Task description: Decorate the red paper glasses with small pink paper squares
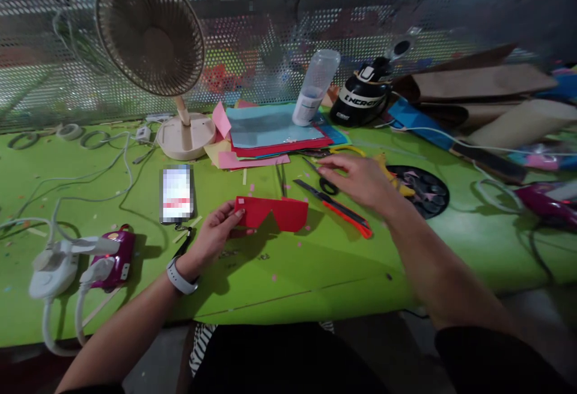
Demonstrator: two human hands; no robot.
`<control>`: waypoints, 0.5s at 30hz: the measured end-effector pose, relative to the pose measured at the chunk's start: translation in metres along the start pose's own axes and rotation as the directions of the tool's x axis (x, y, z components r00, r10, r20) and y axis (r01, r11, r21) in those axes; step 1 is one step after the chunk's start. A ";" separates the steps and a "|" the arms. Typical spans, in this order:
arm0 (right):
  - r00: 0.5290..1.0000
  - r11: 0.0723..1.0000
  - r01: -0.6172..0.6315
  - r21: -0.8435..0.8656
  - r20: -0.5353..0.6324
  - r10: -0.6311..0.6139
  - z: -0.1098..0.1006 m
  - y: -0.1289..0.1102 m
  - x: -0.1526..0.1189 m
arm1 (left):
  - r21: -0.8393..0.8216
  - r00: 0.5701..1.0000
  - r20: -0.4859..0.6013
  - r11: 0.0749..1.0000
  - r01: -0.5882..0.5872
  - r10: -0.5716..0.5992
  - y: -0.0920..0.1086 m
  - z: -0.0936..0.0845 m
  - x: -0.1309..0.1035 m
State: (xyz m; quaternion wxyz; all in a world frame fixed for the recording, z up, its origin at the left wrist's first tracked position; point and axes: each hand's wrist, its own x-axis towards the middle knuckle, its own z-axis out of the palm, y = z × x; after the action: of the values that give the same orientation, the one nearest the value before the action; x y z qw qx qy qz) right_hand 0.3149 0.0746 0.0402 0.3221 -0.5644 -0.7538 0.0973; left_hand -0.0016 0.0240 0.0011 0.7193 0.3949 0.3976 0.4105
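My left hand (220, 229) pinches the left end of a red paper piece (291, 214), which has a V-shaped notch in its lower edge and a small pale square at its upper left corner. My right hand (358, 179) has its thumb and fingers closed around black-handled scissors (329, 186); the fingers partly hide them. An orange utility knife (347, 217) with its blade out lies just below that hand. Tweezers (282, 179) lie behind the red paper. Yellow-handled scissors (347, 150) rest beyond my right hand.
Stacked coloured sheets (261, 127) carry an upside-down clear bottle (315, 87). A black jug (360, 96), a fan (184, 136), a phone (177, 194) and a black dish of scraps (435, 193) stand around. Plugs and cables (54, 268) occupy the left.
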 end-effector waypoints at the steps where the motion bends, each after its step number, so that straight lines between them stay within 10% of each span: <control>1: 0.999 0.998 -0.017 -0.066 -0.032 0.015 -0.006 0.011 -0.003 | -0.004 1.000 -0.005 1.000 0.004 -0.004 0.000 0.000 0.001; 7: 0.975 0.983 -0.184 -0.019 -0.129 0.180 -0.017 0.033 -0.020 | -0.022 0.999 -0.023 0.999 0.033 -0.033 0.002 0.001 0.001; 15: 0.998 0.992 0.060 0.110 0.019 -0.062 0.014 -0.004 -0.013 | -0.064 0.999 -0.032 0.997 0.035 -0.037 0.000 -0.001 0.000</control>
State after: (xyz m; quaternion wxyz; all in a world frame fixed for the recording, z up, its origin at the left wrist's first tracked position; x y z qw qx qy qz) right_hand 0.3052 0.0646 0.0269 0.3469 -0.5214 -0.7679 0.1348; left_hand -0.0021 0.0246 0.0008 0.7320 0.3578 0.4033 0.4166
